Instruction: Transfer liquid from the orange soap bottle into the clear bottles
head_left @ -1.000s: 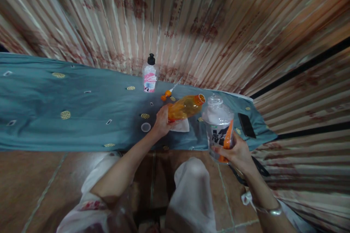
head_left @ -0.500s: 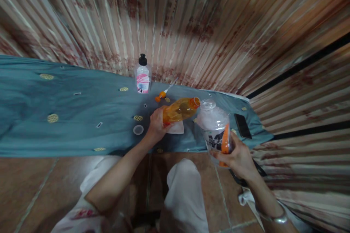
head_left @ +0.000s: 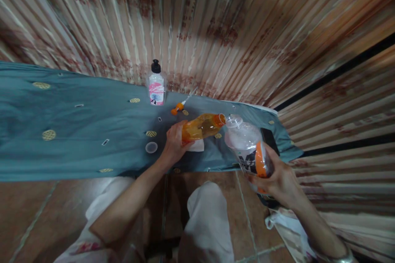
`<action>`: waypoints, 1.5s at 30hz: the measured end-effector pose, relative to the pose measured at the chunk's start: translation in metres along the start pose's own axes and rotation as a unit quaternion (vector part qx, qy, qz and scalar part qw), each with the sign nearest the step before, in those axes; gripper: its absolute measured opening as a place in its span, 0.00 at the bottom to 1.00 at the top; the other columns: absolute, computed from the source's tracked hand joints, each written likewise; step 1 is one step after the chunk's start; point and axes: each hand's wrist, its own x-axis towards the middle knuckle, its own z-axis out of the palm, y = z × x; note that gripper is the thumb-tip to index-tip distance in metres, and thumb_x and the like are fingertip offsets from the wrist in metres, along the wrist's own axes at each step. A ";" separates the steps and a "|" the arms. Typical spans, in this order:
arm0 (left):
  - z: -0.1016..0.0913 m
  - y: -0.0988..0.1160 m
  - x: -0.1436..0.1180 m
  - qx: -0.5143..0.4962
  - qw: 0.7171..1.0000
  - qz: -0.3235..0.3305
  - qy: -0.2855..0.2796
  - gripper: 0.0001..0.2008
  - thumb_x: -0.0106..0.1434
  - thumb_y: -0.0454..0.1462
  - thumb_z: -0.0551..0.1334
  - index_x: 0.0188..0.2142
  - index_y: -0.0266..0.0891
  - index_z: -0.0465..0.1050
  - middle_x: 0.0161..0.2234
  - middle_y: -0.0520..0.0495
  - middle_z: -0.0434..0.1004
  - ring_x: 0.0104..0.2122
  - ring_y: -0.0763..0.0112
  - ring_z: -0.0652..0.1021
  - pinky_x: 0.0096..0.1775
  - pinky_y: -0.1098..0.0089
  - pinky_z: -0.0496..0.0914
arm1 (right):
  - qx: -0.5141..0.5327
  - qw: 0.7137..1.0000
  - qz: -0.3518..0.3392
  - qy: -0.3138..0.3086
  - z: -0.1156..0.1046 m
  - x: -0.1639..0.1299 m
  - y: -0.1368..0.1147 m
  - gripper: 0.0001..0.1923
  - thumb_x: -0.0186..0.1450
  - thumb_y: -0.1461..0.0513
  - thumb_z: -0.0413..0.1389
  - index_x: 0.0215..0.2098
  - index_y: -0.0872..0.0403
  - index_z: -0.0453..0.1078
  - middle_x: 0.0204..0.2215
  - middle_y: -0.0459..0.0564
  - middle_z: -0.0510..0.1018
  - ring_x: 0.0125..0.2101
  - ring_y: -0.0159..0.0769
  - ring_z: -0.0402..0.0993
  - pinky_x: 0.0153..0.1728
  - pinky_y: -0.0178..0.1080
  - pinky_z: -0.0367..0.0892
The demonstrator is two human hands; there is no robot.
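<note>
Blue cloth (head_left: pixel 61 111), two tilted bottles

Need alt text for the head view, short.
Seen from above, the left hand tilts an orange plastic bottle so its mouth meets the neck of a larger clear plastic bottle in the right hand. Behind, a blue patterned cloth bears a small pump bottle.

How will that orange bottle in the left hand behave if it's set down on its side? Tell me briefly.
The orange bottle looks round-bodied and smooth, so it would probably roll on the blue cloth. It appears only partly filled and thin-walled, so likely light and a bit squashy under the left hand. Its mouth looks open beside the clear bottle, so it may spill.
</note>
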 end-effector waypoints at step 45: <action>-0.002 0.009 0.005 -0.015 0.998 -0.041 -0.047 0.32 0.60 0.41 0.72 0.61 0.39 0.65 0.57 0.36 0.76 0.58 0.49 0.76 0.61 0.48 0.69 | -0.118 0.992 -0.035 0.013 -0.031 0.006 -0.015 0.48 0.54 0.43 0.59 0.66 0.60 0.67 0.40 0.58 0.86 0.31 0.52 0.83 0.31 0.45 0.75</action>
